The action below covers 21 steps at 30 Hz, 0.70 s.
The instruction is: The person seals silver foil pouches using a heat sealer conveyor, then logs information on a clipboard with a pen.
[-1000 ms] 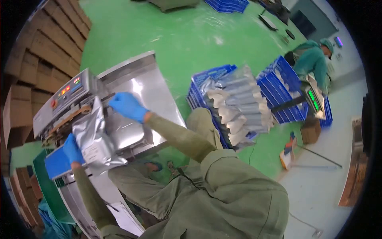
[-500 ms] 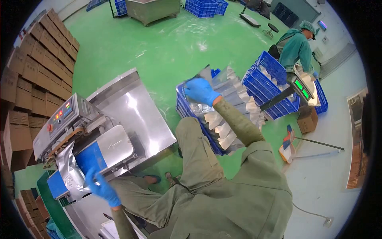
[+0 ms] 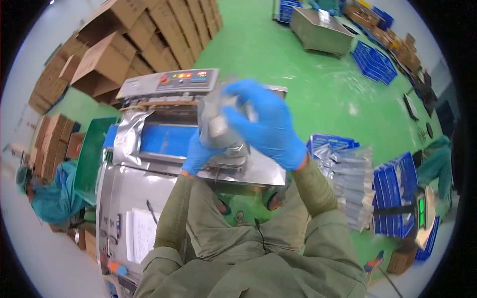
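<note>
A silver bag [image 3: 214, 121], blurred by motion, is between my two blue-gloved hands in front of the sealing machine [image 3: 171, 84]. My left hand [image 3: 201, 153] grips its lower part from the left. At its upper right is my right hand [image 3: 268, 124], with thumb and fingers curved apart beside the bag's top; the fingers are smeared. Another silver bag [image 3: 130, 139] hangs at the left end of the machine, over the blue conveyor belt [image 3: 169, 141]. More silver bags [image 3: 350, 184] fill a blue crate at the right.
A steel table [image 3: 117, 186] holds a notebook [image 3: 141, 233] and a pen. A green bin [image 3: 99, 154] stands at the left, near a person in green [image 3: 57, 196]. Stacked cartons [image 3: 164, 30] rise behind. Blue crates [image 3: 395, 188] and a scale display [image 3: 421, 212] are at the right.
The view has turned left. My right hand has moved from the crate to the machine, where a silver bag is now between both hands. My left hand has left the bag on the belt.
</note>
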{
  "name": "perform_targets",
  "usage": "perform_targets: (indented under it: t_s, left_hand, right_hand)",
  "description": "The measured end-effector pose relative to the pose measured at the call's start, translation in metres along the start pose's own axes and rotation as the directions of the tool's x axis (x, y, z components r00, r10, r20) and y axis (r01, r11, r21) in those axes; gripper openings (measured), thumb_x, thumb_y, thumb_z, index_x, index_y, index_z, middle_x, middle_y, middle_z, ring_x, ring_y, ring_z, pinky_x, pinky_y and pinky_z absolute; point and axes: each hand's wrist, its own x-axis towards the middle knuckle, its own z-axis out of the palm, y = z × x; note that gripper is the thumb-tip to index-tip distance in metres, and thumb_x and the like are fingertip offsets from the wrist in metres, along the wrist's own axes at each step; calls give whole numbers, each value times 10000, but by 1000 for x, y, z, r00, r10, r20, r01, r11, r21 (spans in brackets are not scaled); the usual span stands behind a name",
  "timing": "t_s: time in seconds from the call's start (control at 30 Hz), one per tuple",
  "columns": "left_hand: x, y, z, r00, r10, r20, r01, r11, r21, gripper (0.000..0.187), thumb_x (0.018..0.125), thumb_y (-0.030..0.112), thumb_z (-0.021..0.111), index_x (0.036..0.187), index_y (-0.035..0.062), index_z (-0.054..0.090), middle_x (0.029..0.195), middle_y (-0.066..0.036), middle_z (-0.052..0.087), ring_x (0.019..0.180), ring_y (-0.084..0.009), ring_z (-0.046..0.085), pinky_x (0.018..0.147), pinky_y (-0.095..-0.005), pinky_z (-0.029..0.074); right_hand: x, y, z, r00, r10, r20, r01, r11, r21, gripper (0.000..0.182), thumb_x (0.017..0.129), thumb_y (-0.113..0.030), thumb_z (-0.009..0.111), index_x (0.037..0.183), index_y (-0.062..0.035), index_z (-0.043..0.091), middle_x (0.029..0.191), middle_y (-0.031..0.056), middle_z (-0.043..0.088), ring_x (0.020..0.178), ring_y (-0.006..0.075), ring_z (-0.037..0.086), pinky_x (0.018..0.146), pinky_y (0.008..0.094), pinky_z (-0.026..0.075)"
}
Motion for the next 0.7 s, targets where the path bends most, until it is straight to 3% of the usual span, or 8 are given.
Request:
perform_targets:
  t_s: [0.1, 0.2, 0.3, 0.43, 0.5, 0.57, 0.67, 0.7]
  left_hand:
    - [-11, -39, 7, 984, 171, -43, -156, 959, 238, 799, 688, 298, 899, 1351, 59, 524, 1250, -118, 631, 1150, -226, 619, 965, -360, 503]
    - [-14, -1, -20, 987, -104, 123, 142, 923, -358, 731, 756, 304, 846, 1353, 42, 517, 1223, -110, 646, 1160, -196, 617, 980, -336, 489]
    - [0, 23, -66, 984, -72, 163, 153, 808, -569, 525, 849, 234, 752, 1293, 34, 554, 1148, -98, 663, 1098, -158, 630, 924, -317, 501]
    - [26, 59, -100, 977, 91, 192, -96, 995, 14, 160, 896, 153, 633, 1034, 78, 605, 985, -99, 651, 887, -281, 650, 731, -356, 512]
    - [27, 43, -114, 944, 259, 206, -328, 820, 468, 157, 883, 187, 638, 1000, 90, 599, 957, -104, 653, 869, -316, 642, 722, -375, 515]
    - [13, 16, -122, 905, 330, 270, -415, 533, 738, 222, 841, 186, 669, 1043, 98, 639, 963, -100, 678, 856, -305, 656, 699, -378, 520]
    - [3, 19, -91, 837, 467, -283, -417, 881, 222, 267, 852, 40, 666, 1115, 61, 705, 1013, -94, 710, 848, -244, 678, 703, -323, 524]
    - [1, 17, -69, 892, 185, -412, -286, 937, -199, 238, 847, 50, 711, 1085, 33, 716, 999, -68, 726, 780, -168, 669, 647, -271, 505]
  right_hand:
    - [-24, 44, 22, 980, 69, -188, -80, 995, -56, 324, 824, -198, 732, 1105, -67, 640, 942, 123, 658, 809, 296, 671, 753, 367, 546]
    - [-55, 85, 57, 973, 227, -42, -230, 971, -70, 213, 855, -157, 698, 1042, -73, 642, 882, 109, 648, 754, 266, 654, 700, 348, 531]
    - [-51, 106, 54, 989, 147, 5, -143, 969, -201, 92, 878, -113, 659, 952, -75, 619, 787, 97, 611, 677, 274, 613, 624, 365, 497]
    - [-55, 108, 39, 997, -9, 72, 31, 949, -312, 95, 851, -81, 674, 910, -61, 602, 818, 113, 612, 706, 303, 619, 623, 385, 499]
    - [-62, 117, 20, 969, -243, 47, 241, 882, -405, 108, 829, -51, 691, 895, -51, 606, 865, 125, 642, 739, 302, 645, 640, 389, 508]
    - [-89, 140, 2, 967, -227, 118, 256, 883, -393, 158, 808, -25, 702, 949, -50, 635, 924, 128, 660, 755, 314, 651, 650, 394, 516]
    - [-93, 127, 19, 982, -167, -93, 140, 961, -239, 184, 831, -25, 713, 1005, -52, 660, 912, 121, 672, 730, 263, 645, 612, 341, 497]
    - [-96, 124, 31, 982, -74, -177, 46, 987, -155, 167, 845, -26, 709, 1005, -51, 669, 869, 120, 666, 707, 238, 640, 596, 324, 484]
